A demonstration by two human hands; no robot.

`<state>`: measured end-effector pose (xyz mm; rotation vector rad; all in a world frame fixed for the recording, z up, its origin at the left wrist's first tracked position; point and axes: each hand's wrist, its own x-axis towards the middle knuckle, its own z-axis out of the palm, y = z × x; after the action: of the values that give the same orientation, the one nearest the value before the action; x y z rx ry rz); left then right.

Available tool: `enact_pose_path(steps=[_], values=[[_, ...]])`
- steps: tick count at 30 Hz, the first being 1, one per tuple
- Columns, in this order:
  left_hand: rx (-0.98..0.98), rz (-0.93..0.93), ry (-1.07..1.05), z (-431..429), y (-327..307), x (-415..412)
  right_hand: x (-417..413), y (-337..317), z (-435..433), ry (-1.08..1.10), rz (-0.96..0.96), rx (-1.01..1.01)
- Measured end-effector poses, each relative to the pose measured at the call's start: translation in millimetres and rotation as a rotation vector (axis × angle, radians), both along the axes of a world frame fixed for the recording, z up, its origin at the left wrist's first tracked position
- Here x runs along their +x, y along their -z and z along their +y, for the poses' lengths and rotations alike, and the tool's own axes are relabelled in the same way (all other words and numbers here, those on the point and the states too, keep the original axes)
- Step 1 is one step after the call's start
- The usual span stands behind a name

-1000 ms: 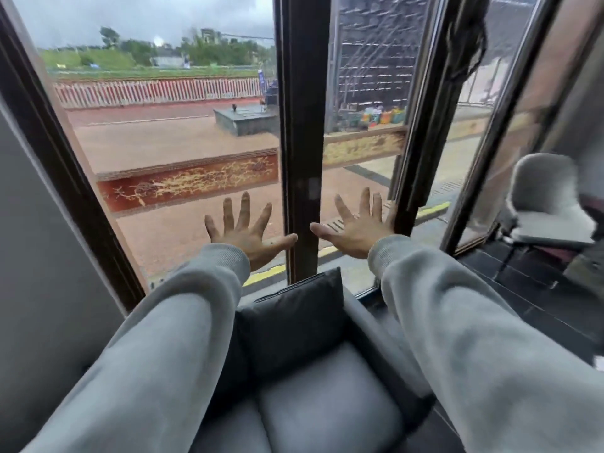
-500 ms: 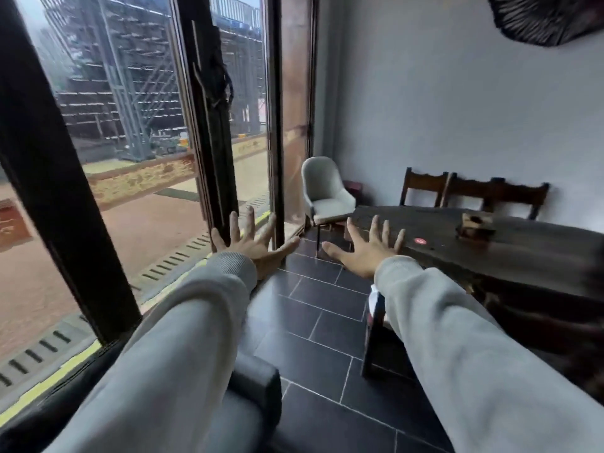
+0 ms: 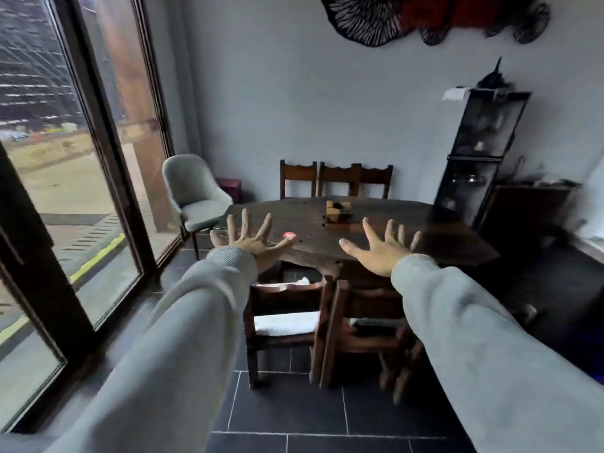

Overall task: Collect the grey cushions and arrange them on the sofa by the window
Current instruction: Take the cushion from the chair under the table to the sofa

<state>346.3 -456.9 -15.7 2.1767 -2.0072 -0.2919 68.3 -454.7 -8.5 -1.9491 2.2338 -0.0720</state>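
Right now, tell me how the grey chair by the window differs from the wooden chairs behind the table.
The grey chair is upholstered, with a rounded shell back; the wooden chairs are dark, with upright slatted backs. The grey chair stands alone beside the window; the wooden chairs line up against the wall. All are unoccupied.

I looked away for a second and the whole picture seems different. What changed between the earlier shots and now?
The view swung right: a second ago it looked down at the sofa and dark cushion by the window; now it faces the dark wooden table, its chairs, and the grey chair. The sofa has left the frame. Nothing was picked up or let go. Unchanged: the left hand and right hand stay outstretched, fingers spread, empty.
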Motion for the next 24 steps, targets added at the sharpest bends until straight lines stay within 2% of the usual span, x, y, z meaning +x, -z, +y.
enact_pose_path(steps=[9,19,24], values=[[0.119,-0.037,0.161,-116.4,53.9,-141.3,-148.3,56.3,-83.3,0.155,-0.008,0.086],[0.225,-0.023,0.252,-276.5,114.1,-245.9,-237.6,117.6,-207.5,0.258,-0.012,0.173],[0.343,0.005,0.281,-364.0,143.8,-295.4,-278.0,138.7,-280.7,0.331,-0.01,0.276]])
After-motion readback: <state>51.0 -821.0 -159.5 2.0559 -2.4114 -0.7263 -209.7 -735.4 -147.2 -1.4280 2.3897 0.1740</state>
